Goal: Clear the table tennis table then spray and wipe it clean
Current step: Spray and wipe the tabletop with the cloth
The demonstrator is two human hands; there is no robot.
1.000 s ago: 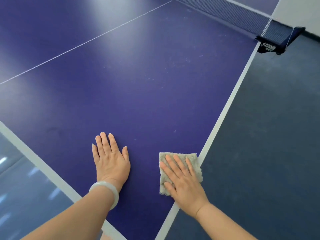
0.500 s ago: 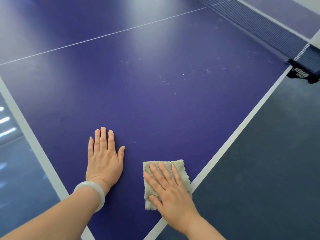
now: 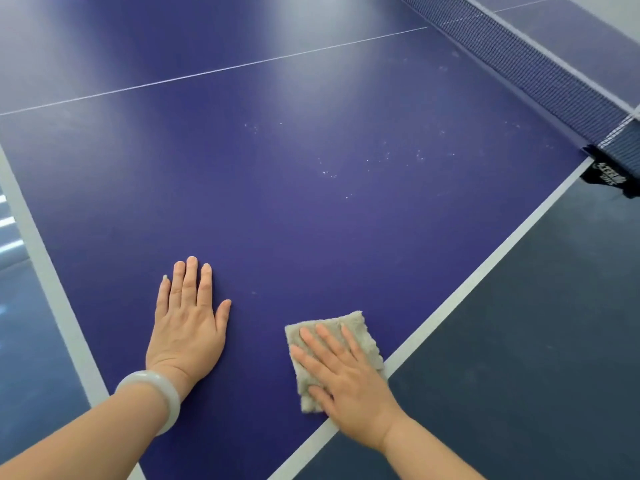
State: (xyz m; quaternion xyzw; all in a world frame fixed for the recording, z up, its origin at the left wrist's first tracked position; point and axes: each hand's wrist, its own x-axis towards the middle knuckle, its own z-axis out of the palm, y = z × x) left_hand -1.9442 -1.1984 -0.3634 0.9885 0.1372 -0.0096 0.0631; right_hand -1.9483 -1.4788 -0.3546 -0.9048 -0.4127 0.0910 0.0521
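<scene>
Table fills the view, blue, its net at one o'clock. Left hand lies flat with straight fingers at seven o'clock; right hand presses a folded grey cloth at five o'clock, beside the white sideline.

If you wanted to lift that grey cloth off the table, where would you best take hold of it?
I would probably pinch the far corner of the cloth, coming from above on the net side. The cloth lies flat on the table with the right hand pressing straight fingers over its near half, so only the far edge and that corner are bare.
</scene>
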